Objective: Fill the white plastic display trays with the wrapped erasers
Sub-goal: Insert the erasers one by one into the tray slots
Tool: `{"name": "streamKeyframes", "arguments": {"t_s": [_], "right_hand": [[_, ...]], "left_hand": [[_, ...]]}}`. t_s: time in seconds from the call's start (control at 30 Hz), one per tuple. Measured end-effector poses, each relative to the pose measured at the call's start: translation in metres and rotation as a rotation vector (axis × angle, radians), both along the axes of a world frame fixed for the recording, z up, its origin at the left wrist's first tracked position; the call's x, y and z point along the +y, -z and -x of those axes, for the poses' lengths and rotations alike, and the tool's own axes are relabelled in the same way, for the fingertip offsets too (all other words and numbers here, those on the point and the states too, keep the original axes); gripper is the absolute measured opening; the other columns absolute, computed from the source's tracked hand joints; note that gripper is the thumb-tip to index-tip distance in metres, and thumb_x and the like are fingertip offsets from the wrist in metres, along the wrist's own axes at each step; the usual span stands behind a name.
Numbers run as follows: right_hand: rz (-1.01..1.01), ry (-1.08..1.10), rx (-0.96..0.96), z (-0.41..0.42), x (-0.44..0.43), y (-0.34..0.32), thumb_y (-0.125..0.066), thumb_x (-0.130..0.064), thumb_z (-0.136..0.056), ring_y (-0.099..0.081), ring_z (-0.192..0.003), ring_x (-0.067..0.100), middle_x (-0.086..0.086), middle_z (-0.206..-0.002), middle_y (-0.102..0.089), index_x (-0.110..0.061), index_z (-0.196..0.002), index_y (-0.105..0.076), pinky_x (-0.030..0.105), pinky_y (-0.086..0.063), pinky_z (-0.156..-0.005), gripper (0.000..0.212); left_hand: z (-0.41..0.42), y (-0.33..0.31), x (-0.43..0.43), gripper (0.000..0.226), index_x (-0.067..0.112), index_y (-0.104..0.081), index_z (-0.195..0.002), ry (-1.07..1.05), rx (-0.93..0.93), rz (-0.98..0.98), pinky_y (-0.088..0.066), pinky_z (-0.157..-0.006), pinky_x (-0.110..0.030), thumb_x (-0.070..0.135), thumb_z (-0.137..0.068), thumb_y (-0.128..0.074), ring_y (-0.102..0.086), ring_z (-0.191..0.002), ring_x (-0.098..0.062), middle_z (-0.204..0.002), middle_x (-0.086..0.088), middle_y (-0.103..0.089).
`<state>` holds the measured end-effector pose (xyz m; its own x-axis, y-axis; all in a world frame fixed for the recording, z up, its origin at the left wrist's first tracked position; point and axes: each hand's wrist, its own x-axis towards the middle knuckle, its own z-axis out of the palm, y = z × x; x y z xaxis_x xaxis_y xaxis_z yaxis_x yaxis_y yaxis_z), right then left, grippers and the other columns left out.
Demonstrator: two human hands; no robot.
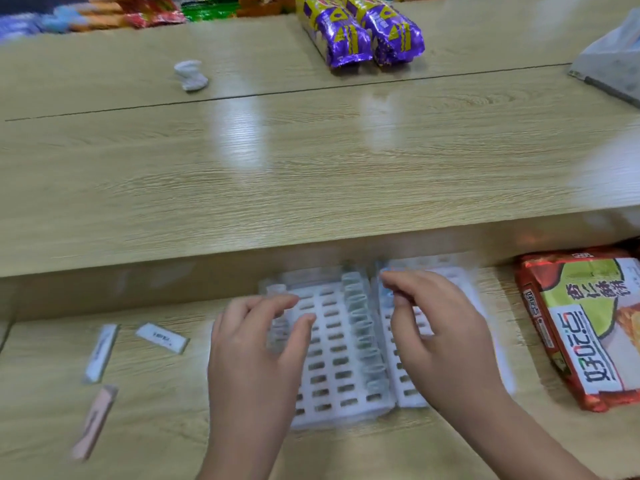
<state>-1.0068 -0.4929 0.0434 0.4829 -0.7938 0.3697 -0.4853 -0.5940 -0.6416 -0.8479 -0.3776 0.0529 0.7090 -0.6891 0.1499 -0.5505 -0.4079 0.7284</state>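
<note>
Frame is heavily motion-blurred. Two white plastic trays (pixel 332 375) are laid side by side on the lower wooden shelf (pixel 166 441), lower centre of frame, just below the edge of the upper table top (pixel 311 168).

A column of clear-wrapped erasers (pixel 362 337) is seen standing along the right side of the left tray. Rows of open slots are visible beside it.

The left hand (pixel 256 351) is held over the left part of the left tray, fingers bent and slightly apart. Whether anything is gripped cannot be told.

The right hand (pixel 443 344) is held over the right tray. Thumb and forefinger tips are drawn close together near the tray's top end, with a bluish smear at that spot. Whether an eraser is pinched there cannot be told.

Three loose erasers are seen on the shelf at lower left, well apart from the trays: white eraser (pixel 102 351), second white eraser (pixel 162 337), pink eraser (pixel 94 422).

A red-and-green biscuit pack (pixel 585 334) is seen on the shelf at right. On the table top:
- purple snack packs (pixel 360 32), upper centre
- crumpled white paper (pixel 190 75), upper left
- grey box (pixel 613 60), upper right edge
</note>
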Motion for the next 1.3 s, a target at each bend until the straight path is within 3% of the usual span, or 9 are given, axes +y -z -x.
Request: {"name": "streamKeyframes", "arguments": {"t_s": [0.17, 0.43, 0.53, 0.67, 0.93, 1.07, 1.13, 1.3], "right_hand": [[-0.029, -0.132, -0.003, -0.059, 0.05, -0.009, -0.055, -0.013, -0.092, -0.063, -0.101, 0.011, -0.008, -0.108, -0.067, -0.019, -0.115, -0.069, 0.026, -0.049, -0.083, 0.029], [-0.035, -0.256, 0.032, -0.156, 0.12, 0.006, -0.061, -0.014, -0.089, -0.061, -0.096, 0.011, -0.007, -0.106, -0.065, -0.014, -0.113, -0.068, 0.026, -0.049, -0.082, 0.024], [-0.136, -0.269, 0.191, -0.187, 0.134, 0.023, -0.064, -0.023, -0.093, -0.061, -0.103, 0.015, -0.008, -0.114, -0.064, -0.02, -0.12, -0.065, 0.028, -0.049, -0.086, 0.028], [-0.157, -0.271, 0.408, -0.222, 0.138, 0.047, -0.062, -0.035, -0.093, -0.056, -0.106, 0.019, -0.01, -0.115, -0.062, -0.025, -0.12, -0.063, 0.026, -0.038, -0.09, 0.028], [-0.092, -0.147, 0.544, -0.264, 0.139, 0.059, -0.064, -0.047, -0.087, -0.054, -0.091, 0.018, -0.007, -0.099, -0.058, -0.034, -0.109, -0.066, 0.033, -0.046, -0.074, 0.026], [-0.258, -0.133, 0.4, -0.267, 0.135, 0.057, -0.065, -0.037, -0.086, -0.053, -0.085, 0.008, -0.016, -0.087, -0.057, -0.035, -0.09, -0.058, 0.029, -0.043, -0.067, 0.008], [-0.36, -0.119, 0.295, -0.263, 0.134, 0.056, -0.066, -0.035, -0.084, -0.054, -0.079, 0.003, -0.018, -0.081, -0.057, -0.035, -0.086, -0.057, 0.026, -0.041, -0.061, 0.01], [-0.565, -0.134, 0.063, -0.24, 0.133, 0.033, -0.069, -0.034, -0.082, -0.061, -0.086, 0.003, -0.02, -0.094, -0.064, -0.046, -0.104, -0.064, 0.02, -0.049, -0.073, 0.025]], "left_hand": [[-0.055, 0.01, 0.057, 0.02, 0.035, -0.072, -0.101, -0.112, 0.037, -0.025, -0.046, -0.077, -0.032, 0.037, -0.081, -0.073, -0.056, -0.096, -0.012, -0.099, 0.019, -0.057], [-0.14, 0.034, 0.146, 0.022, 0.036, -0.07, -0.104, -0.247, 0.044, -0.105, -0.044, -0.068, -0.023, 0.032, -0.083, -0.074, -0.055, -0.091, 0.009, -0.104, 0.025, -0.05], [-0.165, 0.044, 0.16, 0.028, 0.036, -0.065, -0.114, -0.262, 0.064, -0.162, -0.051, -0.073, -0.031, 0.039, -0.086, -0.068, -0.059, -0.087, -0.001, -0.105, 0.032, -0.043], [-0.186, 0.057, 0.162, 0.035, 0.028, -0.063, -0.12, -0.223, 0.059, -0.186, -0.048, -0.075, -0.032, 0.041, -0.088, -0.06, -0.061, -0.092, -0.014, -0.104, 0.019, -0.042], [-0.215, 0.065, 0.146, 0.014, 0.031, -0.067, -0.099, -0.197, 0.005, -0.266, -0.04, -0.066, -0.03, 0.039, -0.088, -0.064, -0.055, -0.092, -0.016, -0.095, 0.015, -0.048], [-0.225, 0.061, 0.14, 0.011, 0.032, -0.055, -0.088, -0.179, 0.073, -0.25, -0.039, -0.059, -0.026, 0.025, -0.088, -0.064, -0.055, -0.088, -0.014, -0.088, 0.019, -0.052], [-0.227, 0.056, 0.14, 0.014, 0.032, -0.056, -0.088, -0.16, 0.087, -0.236, -0.043, -0.06, -0.028, 0.022, -0.088, -0.065, -0.056, -0.088, -0.014, -0.084, 0.02, -0.056], [-0.216, 0.032, 0.134, 0.026, 0.046, -0.063, -0.097, -0.085, 0.274, -0.122, -0.054, -0.073, -0.039, 0.022, -0.086, -0.062, -0.063, -0.093, -0.014, -0.091, 0.023, -0.064]]}}
